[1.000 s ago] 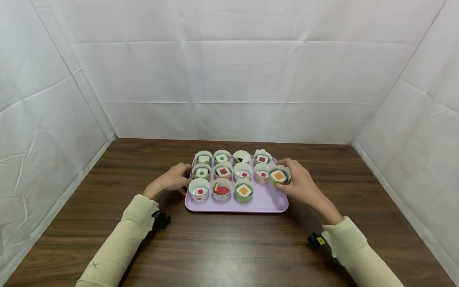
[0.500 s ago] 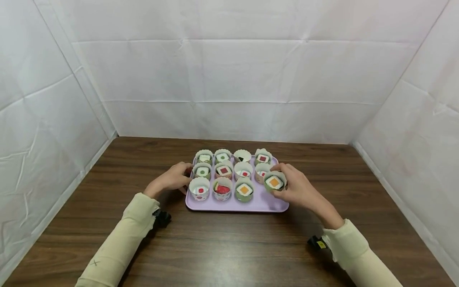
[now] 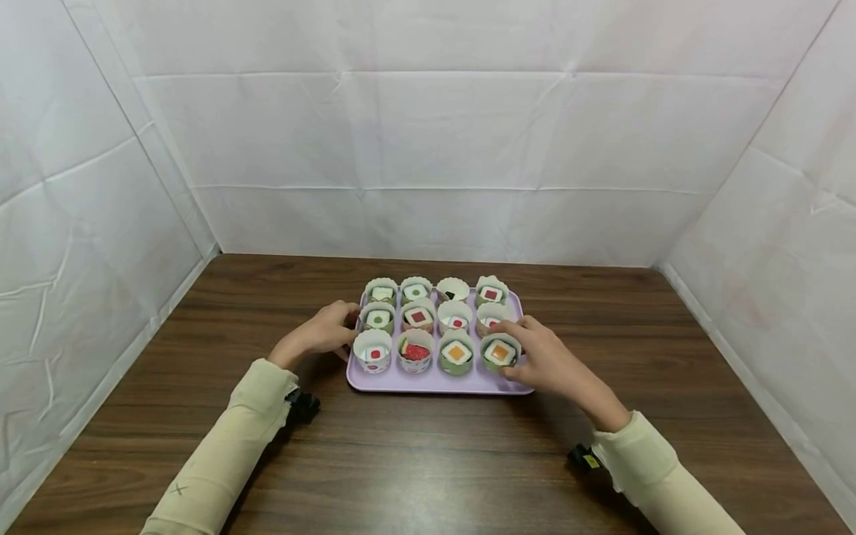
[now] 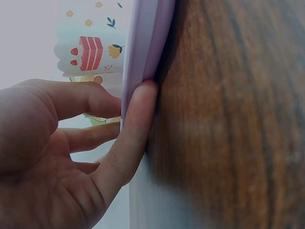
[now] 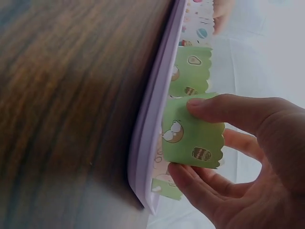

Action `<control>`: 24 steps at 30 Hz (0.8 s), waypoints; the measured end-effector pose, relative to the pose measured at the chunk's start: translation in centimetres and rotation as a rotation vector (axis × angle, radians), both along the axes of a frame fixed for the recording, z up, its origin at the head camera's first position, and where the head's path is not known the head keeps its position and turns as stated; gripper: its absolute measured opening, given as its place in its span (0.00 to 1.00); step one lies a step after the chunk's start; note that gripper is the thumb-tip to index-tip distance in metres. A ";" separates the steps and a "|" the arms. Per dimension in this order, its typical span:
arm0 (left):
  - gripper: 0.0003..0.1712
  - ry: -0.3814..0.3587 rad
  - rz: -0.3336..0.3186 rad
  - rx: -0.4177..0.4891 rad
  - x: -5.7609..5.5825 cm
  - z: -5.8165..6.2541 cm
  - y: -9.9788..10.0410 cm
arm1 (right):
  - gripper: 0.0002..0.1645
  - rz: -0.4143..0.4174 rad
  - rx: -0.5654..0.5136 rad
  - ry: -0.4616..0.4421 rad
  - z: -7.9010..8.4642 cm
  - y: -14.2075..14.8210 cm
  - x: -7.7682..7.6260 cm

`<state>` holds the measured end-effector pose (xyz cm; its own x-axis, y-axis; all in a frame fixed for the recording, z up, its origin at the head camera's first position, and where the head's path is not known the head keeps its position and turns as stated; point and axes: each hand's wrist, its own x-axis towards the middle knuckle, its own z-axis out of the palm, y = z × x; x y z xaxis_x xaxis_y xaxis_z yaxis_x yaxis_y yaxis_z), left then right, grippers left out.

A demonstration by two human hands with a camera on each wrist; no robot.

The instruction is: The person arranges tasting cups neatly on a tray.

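Note:
A lilac tray (image 3: 428,383) carries rows of paper baking cups with small square or fruit-like pieces inside. At its front right corner, my right hand (image 3: 547,358) grips a green paper cup (image 5: 190,126) between thumb and fingers. This cup holds a white square with an orange centre (image 3: 500,352). Another green cup (image 3: 456,365) with a like piece stands just left of it. My left hand (image 3: 321,331) pinches the tray's left rim, as the left wrist view shows, with a white patterned cup (image 4: 90,47) close by. The right wrist view cannot clearly show whether the held cup's base touches the tray.
The tray lies on a dark wooden table (image 3: 401,461). White sheeting (image 3: 428,148) hangs behind and along both sides. A cup with red strawberry-like pieces (image 3: 414,352) stands in the front row, near a white cup (image 3: 371,352) at the left corner.
My right hand has carried the green cup leftward and toward me, from the tray's right edge to the right end of the front row. The left hand stays at the rim.

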<state>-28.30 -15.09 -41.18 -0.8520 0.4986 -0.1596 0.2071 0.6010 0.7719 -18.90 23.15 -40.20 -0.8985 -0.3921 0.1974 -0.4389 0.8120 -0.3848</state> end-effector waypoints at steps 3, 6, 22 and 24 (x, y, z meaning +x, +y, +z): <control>0.29 -0.002 0.000 -0.002 0.0 0.0 0.0 | 0.39 -0.005 0.025 -0.036 -0.2 -0.1 0.0; 0.30 -0.006 0.002 -0.001 0.1 0.1 0.0 | 0.40 0.006 0.042 -0.047 -0.3 -0.1 -0.1; 0.30 -0.022 0.004 0.013 0.2 0.1 -0.3 | 0.50 0.034 0.097 -0.148 0.3 0.2 0.0; 0.30 -0.019 -0.002 0.017 0.1 0.2 -0.2 | 0.50 0.041 0.089 -0.147 0.7 0.5 0.1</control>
<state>-28.16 -15.32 -41.03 -0.8481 0.5026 -0.1676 0.1930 0.5877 0.7857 -18.82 23.65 -39.49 -0.8982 -0.4388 0.0277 -0.4162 0.8284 -0.3749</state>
